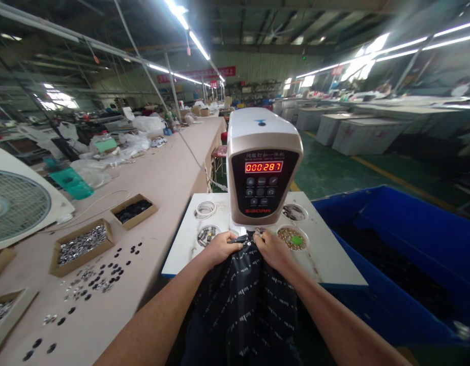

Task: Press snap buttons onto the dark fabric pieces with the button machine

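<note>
A white and gold machine (pixel 263 168) stands on a white work plate (pixel 330 259), its red display reading 000287. Black fabric with white print (pixel 244 300) hangs down from the machine's head towards me. My left hand (pixel 221 248) pinches the fabric's upper edge just left of the head. On the other side my right hand (pixel 272 248) grips the same edge, close under the machine. A small shiny metal piece (pixel 249 243) shows on the cloth between both hands. The machine's working point is partly hidden by the fabric and fingers.
Round wells in the plate hold brass-coloured parts (pixel 292 239) and metal pieces (pixel 207 235). At left, a long table (pixel 170 168) carries cardboard boxes of small parts (pixel 82 244), loose discs and a fan (pixel 17 198). A blue bin (pixel 383 203) with dark contents stands at right.
</note>
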Demonstrator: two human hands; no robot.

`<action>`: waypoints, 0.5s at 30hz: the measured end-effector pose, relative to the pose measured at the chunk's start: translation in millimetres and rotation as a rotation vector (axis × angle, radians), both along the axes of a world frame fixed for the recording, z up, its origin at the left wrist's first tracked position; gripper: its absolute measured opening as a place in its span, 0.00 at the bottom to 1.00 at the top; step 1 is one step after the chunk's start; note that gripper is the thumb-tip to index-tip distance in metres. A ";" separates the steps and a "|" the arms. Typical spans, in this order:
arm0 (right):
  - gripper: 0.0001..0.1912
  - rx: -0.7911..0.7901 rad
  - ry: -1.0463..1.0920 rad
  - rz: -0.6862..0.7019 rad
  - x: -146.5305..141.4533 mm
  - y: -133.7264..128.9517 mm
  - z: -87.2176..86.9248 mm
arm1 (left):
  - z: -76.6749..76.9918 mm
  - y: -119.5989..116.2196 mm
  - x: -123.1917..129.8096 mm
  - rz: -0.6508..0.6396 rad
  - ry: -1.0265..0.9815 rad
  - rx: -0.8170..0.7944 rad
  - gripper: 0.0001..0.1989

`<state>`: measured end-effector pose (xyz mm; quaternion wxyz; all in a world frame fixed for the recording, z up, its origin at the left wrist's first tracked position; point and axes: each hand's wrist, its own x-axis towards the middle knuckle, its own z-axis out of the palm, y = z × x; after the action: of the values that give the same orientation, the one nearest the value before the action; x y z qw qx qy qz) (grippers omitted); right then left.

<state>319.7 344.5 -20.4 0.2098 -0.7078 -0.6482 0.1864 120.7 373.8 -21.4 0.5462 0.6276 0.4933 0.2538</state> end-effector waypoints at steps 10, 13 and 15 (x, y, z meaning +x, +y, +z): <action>0.19 0.049 0.175 -0.001 -0.8 -1.5 6.0 | 10.4 -5.1 3.7 0.036 0.140 0.101 0.13; 0.18 0.088 0.280 0.018 3.0 -7.0 11.5 | 21.1 -18.8 2.1 0.069 0.193 0.238 0.16; 0.18 0.118 0.353 0.012 12.0 -16.5 17.1 | 27.1 -33.1 -5.0 0.129 0.250 0.388 0.21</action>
<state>331.7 328.0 -3.3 0.3601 -0.6466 -0.6155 0.2708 115.7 340.8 5.7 0.3328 0.7146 0.5382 0.2983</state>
